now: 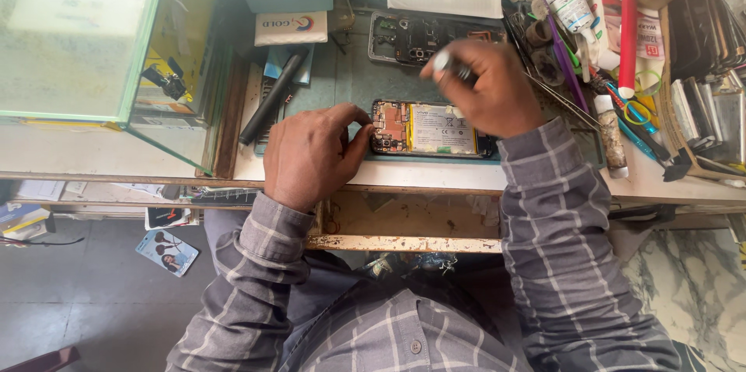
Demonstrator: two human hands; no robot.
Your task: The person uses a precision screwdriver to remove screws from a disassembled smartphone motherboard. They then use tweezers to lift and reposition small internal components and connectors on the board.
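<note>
The left hand (311, 153) presses its fingers together on the opened phone (431, 129); the right hand (489, 88) clamps a small tool (454, 69) above it. A slip may scratch the board.

Workbench (435, 176), green mat (350, 80), opened phone (431, 129)

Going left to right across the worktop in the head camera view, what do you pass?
Glass case → black pen-shaped tool → left hand → opened phone → right hand holding a small tool → red tube → stack of phone parts.
</note>
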